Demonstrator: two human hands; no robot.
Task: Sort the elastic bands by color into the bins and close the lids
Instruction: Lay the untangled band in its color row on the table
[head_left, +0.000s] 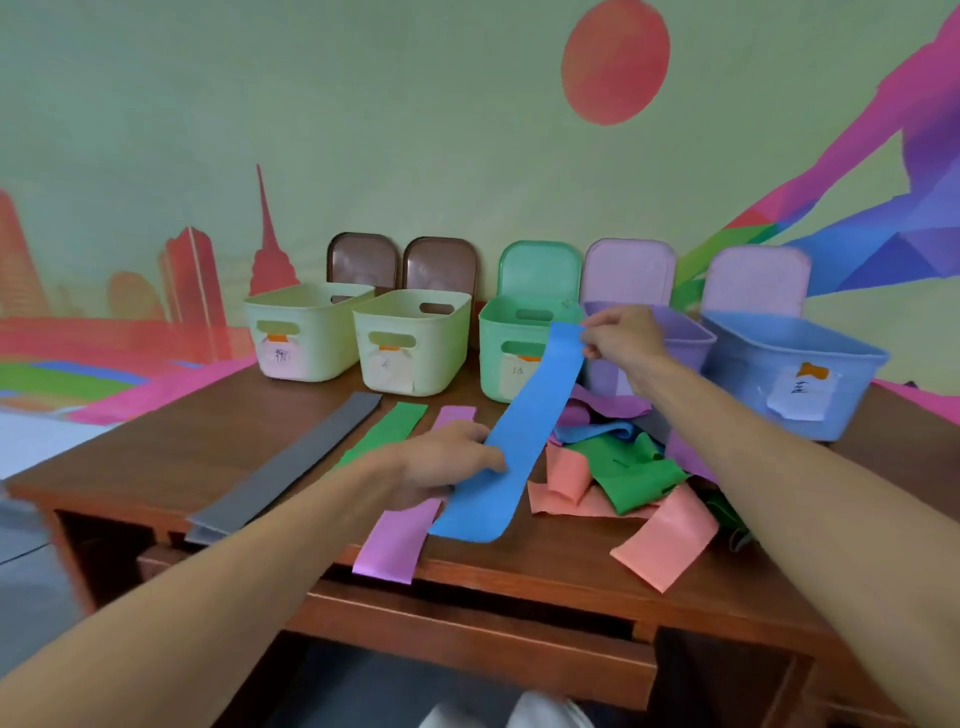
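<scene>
A long blue band stretches from the desk up toward the bins. My right hand pinches its upper end in front of the green bin. My left hand holds the band near its middle, fingers against its left edge. Flat on the desk lie a grey band, a green band and a purple band. A tangled pile of green, salmon, purple and blue bands sits to the right. Two cream bins, a purple bin and a blue bin stand open.
The bins line the back of a brown wooden desk, each with a paper label. Their lids lean upright against the painted wall behind them. A salmon band hangs near the desk's front edge. An open drawer slot lies under the desktop.
</scene>
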